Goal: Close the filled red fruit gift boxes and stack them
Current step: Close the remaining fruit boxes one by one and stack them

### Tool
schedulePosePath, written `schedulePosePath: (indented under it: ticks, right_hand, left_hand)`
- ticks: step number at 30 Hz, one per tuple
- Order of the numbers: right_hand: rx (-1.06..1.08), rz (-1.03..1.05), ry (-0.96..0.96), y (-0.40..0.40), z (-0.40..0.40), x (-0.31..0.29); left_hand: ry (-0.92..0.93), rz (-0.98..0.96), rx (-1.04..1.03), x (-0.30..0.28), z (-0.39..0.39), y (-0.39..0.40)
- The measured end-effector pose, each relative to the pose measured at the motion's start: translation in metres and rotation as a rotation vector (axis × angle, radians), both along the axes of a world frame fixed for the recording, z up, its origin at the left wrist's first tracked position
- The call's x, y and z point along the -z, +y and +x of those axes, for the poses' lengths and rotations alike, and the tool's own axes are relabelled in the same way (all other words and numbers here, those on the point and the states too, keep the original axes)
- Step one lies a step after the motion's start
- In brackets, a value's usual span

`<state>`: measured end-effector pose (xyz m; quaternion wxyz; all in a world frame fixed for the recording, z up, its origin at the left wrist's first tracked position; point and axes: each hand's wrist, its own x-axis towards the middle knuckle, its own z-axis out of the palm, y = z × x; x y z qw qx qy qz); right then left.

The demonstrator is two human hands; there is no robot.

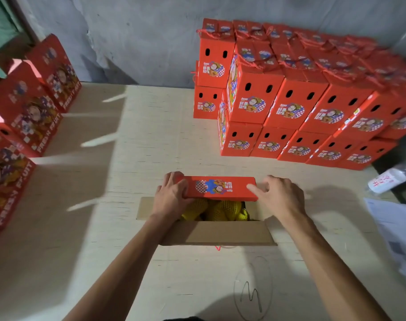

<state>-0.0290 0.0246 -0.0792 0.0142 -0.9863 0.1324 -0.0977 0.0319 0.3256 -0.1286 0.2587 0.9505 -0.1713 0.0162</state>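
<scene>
Open red gift box [217,218] mid-table, far flap [220,188] half-folded over yellow netted fruit [217,209]; closed boxes [296,96] stacked far right.

left hand [171,198] gripped left end of red flap [220,188] | right hand [279,197] touched its right end, fingers spread | yellow netted fruit [217,210] lay just below both grips | brown near flap [218,232] stood open | stack [290,100] far beyond right hand

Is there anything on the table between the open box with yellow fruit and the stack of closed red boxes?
Nothing visible does. The pale wooden table is bare between the open cardboard gift box of yellow netted fruit and the stack of closed red gift boxes; the plastic bottle lies off to the right.
</scene>
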Motion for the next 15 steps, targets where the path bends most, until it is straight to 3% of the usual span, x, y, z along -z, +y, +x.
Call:
schedulePosePath:
  ticks: [3,4,7,11,15]
  right_hand:
    - [-0.074,0.651,-0.119,0.010,-0.008,-0.002]
    - [-0.108,0.774,-0.096,0.015,-0.013,0.005]
    - [-0.352,0.609,0.032,0.025,-0.033,0.042]
    - [-0.388,0.704,-0.050,0.025,-0.038,0.061]
    - [-0.382,0.752,-0.062,0.025,-0.036,0.062]
  left_hand:
    - [-0.009,-0.006,-0.015,-0.001,-0.003,-0.001]
    - [-0.010,-0.012,-0.019,-0.001,-0.005,-0.002]
    - [0.006,0.001,-0.096,0.002,-0.014,-0.005]
    - [-0.123,0.086,-0.314,0.009,-0.044,0.000]
    - [-0.134,-0.408,-0.488,0.006,-0.072,0.012]
